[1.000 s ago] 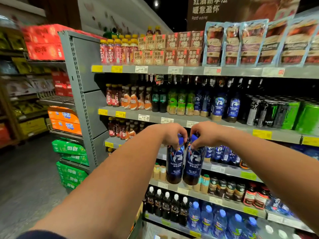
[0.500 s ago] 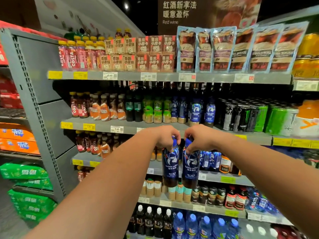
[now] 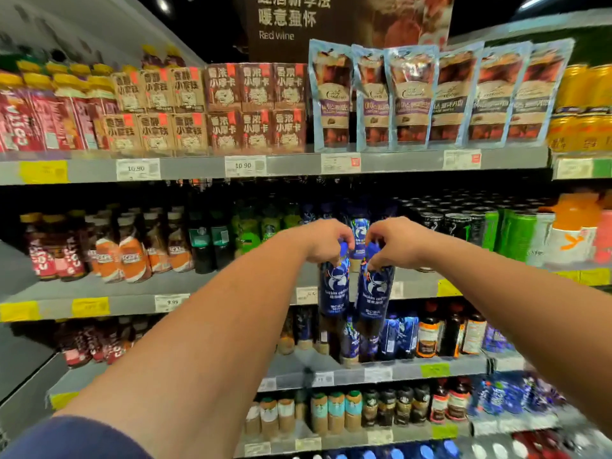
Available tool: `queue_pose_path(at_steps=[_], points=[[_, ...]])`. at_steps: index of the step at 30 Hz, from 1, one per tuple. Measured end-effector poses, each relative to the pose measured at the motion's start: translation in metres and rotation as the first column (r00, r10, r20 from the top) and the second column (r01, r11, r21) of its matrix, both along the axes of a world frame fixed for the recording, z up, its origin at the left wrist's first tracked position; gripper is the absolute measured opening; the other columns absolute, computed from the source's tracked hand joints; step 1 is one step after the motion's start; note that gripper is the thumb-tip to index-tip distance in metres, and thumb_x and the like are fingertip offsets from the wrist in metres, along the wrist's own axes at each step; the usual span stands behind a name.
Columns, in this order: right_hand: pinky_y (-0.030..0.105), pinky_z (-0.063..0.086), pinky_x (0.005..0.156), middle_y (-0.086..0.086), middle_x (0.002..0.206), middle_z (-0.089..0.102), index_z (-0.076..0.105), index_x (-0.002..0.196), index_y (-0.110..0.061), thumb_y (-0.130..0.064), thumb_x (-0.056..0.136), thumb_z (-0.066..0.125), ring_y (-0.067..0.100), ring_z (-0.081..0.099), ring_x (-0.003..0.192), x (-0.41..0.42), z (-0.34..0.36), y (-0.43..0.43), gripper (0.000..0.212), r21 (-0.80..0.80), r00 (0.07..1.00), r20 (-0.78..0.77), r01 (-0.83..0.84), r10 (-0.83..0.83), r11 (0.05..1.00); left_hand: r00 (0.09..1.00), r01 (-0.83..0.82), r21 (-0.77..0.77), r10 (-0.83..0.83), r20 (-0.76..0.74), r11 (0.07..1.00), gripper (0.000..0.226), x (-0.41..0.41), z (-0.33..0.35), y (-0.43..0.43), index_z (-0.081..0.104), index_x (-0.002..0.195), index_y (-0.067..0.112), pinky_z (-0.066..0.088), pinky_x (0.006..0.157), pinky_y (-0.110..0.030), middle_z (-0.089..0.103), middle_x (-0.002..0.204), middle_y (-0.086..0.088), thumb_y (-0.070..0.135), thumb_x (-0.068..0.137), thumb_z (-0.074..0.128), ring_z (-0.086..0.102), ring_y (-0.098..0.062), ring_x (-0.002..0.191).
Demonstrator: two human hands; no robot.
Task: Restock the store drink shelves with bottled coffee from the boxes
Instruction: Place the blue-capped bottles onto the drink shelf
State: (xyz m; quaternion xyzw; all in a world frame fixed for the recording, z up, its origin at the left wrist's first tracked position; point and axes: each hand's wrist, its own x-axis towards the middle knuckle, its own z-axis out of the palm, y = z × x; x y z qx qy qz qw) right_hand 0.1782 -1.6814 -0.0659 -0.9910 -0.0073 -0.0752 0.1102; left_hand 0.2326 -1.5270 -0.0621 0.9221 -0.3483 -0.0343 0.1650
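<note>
At lower left is a dark sleeve (image 3: 76, 438). At mid-frame, the left hand (image 3: 323, 243) curls its fingers round the cap of a blue coffee bottle (image 3: 334, 289), and the right hand (image 3: 395, 241) grips a second bottle (image 3: 374, 293) beside it. Both hang before the grey shelf edge (image 3: 132, 304). Stocked drink rows lie behind, with a red-wine sign (image 3: 288, 24) at top centre.

bare shelf front (image 3: 418, 278) lies open between green bottles (image 3: 249, 234) and black cans (image 3: 457, 224), blue bottle (image 3: 359, 230) behind.

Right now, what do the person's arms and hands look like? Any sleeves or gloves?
No gloves on the left hand or right hand, and both forearms are uncovered. A dark blue sleeve shows on the left upper arm.
</note>
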Motion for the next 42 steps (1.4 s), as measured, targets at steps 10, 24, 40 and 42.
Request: queue_pose_path(at_steps=[10, 24, 40, 42], points=[[0.025, 0.039, 0.067, 0.001, 0.090, 0.056, 0.062, 0.115, -0.012, -0.023, 0.073, 0.079, 0.019, 0.053, 0.083, 0.073, 0.018, -0.085, 0.046, 0.001, 0.995, 0.065, 0.080, -0.080, 0.997, 1.000, -0.024, -0.162, 0.021, -0.019, 0.986, 0.038, 0.071, 0.008, -0.087, 0.060, 0.119, 0.015, 0.047, 0.070, -0.027, 0.061, 0.118, -0.012, -0.003, 0.086, 0.056, 0.054, -0.022, 0.087], [0.025, 0.039, 0.072, 0.006, 0.107, 0.064, 0.063, 0.115, -0.015, -0.024, 0.070, 0.079, 0.021, 0.055, 0.090, 0.156, 0.008, -0.169, 0.048, -0.011, 0.994, 0.089, -0.064, 0.065, 0.998, 0.989, -0.136, -0.142, 0.127, -0.072, 0.980, 0.045, 0.129, -0.001, -0.172, 0.057, 0.126, 0.017, 0.039, 0.061, -0.023, 0.057, 0.112, -0.008, -0.002, 0.085, 0.060, 0.050, -0.017, 0.071], [0.031, 0.046, 0.086, 0.012, 0.120, 0.063, 0.058, 0.125, -0.012, -0.016, 0.075, 0.071, 0.030, 0.058, 0.110, 0.160, -0.018, -0.177, 0.051, 0.060, 0.986, 0.162, -0.050, 0.040, 0.997, 0.942, -0.319, -0.411, 0.332, -0.041, 0.854, 0.047, 0.138, -0.037, -0.175, 0.057, 0.131, 0.018, 0.048, 0.097, -0.034, 0.060, 0.129, -0.008, 0.015, 0.084, 0.066, 0.059, -0.025, 0.112], [0.033, 0.047, 0.086, 0.013, 0.120, 0.061, 0.055, 0.126, -0.012, -0.019, 0.075, 0.071, 0.031, 0.057, 0.108, 0.157, -0.021, -0.178, 0.054, 0.062, 0.988, 0.152, -0.036, 0.026, 0.997, 0.941, -0.325, -0.406, 0.333, -0.052, 0.854, 0.049, 0.134, -0.041, -0.176, 0.051, 0.136, 0.018, 0.048, 0.097, -0.037, 0.058, 0.132, -0.010, 0.015, 0.088, 0.062, 0.057, -0.027, 0.115]])
